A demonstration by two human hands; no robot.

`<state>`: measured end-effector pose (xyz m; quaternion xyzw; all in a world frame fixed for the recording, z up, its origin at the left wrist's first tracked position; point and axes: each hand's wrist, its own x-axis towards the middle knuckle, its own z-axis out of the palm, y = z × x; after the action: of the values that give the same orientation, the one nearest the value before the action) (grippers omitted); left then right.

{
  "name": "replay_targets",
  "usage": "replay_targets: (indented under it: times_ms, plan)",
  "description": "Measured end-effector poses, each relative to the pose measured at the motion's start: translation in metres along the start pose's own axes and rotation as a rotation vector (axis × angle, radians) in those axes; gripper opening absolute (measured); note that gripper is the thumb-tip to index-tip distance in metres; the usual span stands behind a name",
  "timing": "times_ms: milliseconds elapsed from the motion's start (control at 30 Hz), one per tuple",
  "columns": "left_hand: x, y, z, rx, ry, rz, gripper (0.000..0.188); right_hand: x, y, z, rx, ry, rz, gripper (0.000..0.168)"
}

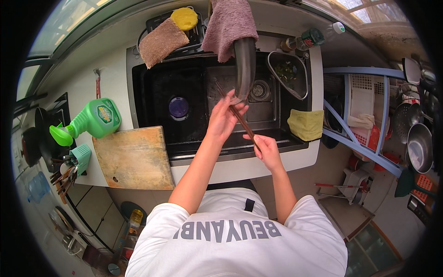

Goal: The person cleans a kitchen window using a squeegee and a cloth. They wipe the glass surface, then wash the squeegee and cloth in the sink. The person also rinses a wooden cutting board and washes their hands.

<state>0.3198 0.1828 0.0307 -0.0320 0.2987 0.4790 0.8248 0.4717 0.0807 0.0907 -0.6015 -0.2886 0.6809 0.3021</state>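
Note:
A pair of dark wooden chopsticks [242, 121] slants over the sink, under the spout of a faucet [245, 65]. My right hand [265, 151] grips their lower end near the sink's front rim. Under the spout, my left hand [225, 117] is around their middle, fingers partly curled; water seems to run over its fingertips. Below lies the right part of the black double sink [214, 157], with a metal drain strainer [259, 90]. A purple round object [178, 107] sits in the left basin. A mauve towel [230, 26] drapes over the faucet's base.
A wooden cutting board [135, 159] overlaps the sink's left front corner, beside a green spray bottle [102, 117] and a teal utensil holder [81, 157]. A strainer basket [289, 74] with green scraps and a yellow-green cloth [305, 124] are at right. Scouring pads [162, 42] lie behind.

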Motion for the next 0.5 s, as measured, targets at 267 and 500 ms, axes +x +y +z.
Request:
replay_targets:
  times_ms: [267,500]
  plan:
    - [0.014,0.001,0.002,0.044,0.103,0.046,0.028,-0.025,0.003,0.01,-0.036,-0.019,0.014,0.039]
    - [0.012,-0.002,0.008,0.021,-0.008,-0.127,0.018,-0.018,-0.002,0.028,-0.12,0.184,-0.067,0.029]
